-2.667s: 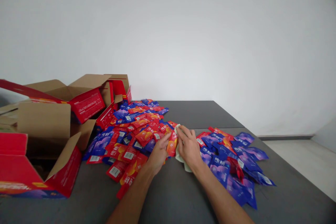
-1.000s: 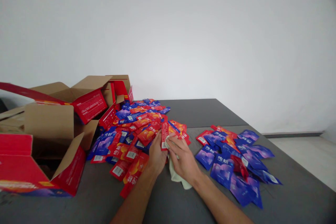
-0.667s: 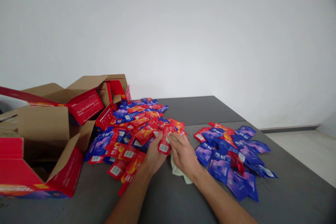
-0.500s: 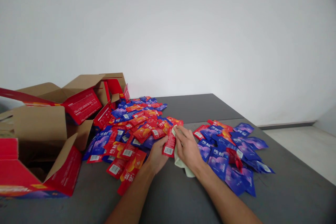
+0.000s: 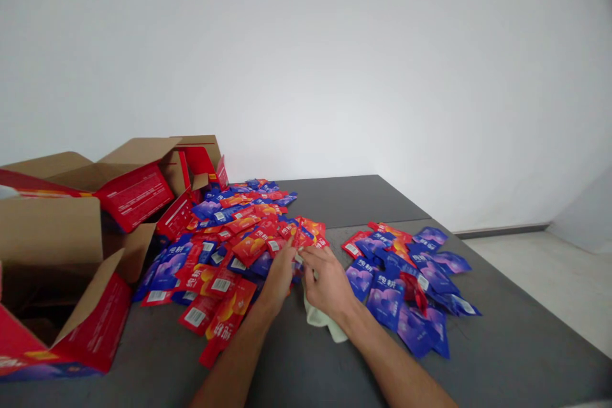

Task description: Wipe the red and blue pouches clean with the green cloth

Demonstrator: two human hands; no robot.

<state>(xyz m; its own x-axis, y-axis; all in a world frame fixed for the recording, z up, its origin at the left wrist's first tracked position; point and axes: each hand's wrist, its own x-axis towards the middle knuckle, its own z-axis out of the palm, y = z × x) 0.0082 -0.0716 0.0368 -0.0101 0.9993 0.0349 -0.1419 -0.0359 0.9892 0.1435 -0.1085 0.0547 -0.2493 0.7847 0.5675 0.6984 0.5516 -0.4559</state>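
Note:
My left hand [image 5: 280,275] is at the right edge of a large heap of red and blue packets [image 5: 239,236], its fingers pointing forward and mostly hidden. Close beside it, my right hand [image 5: 327,280] is closed with the fingers bent around a pale green cloth [image 5: 321,317], which hangs below the palm onto the dark table. A red and orange packet [image 5: 313,229] lies just beyond the fingertips. What the left fingers hold, if anything, cannot be made out.
Open red cardboard boxes [image 5: 138,197] with brown flaps stand on the left. A second pile of blue and red packets [image 5: 385,296] lies on the right of the grey table [image 5: 335,194]. A white wall rises behind.
The red packet seen upright between my hands no longer shows there. Both hands have moved slightly left and forward, and the whole view has shifted a little.

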